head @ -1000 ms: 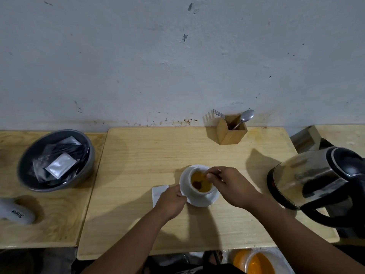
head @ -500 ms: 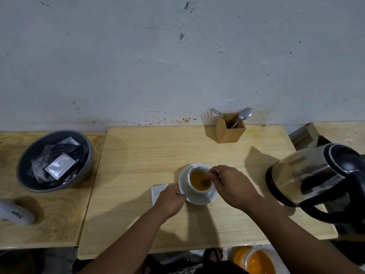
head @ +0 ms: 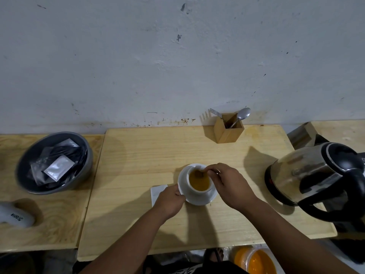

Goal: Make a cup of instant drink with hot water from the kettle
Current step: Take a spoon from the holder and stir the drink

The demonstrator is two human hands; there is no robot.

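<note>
The cup [head: 199, 181] stands on a saucer [head: 205, 198] mid-table [head: 138, 155], kettle [head: 316, 175] right, bowl [head: 25, 180] left, holder [head: 227, 133] behind.

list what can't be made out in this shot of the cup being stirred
- Stirrer in the cup: head view, right hand covers it.
- Kettle handle: cut by the right edge.
- Sachet print in the grey bowl: too small.
- White object: cut by the left edge.

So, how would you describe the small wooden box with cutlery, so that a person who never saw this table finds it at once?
Start at the pale wooden table in the middle, and look along its far edge against the grey wall. There, right of centre, stands a small square open-topped wooden box. It alone holds cutlery: a metal fork leaning left and a metal spoon leaning right.
</note>
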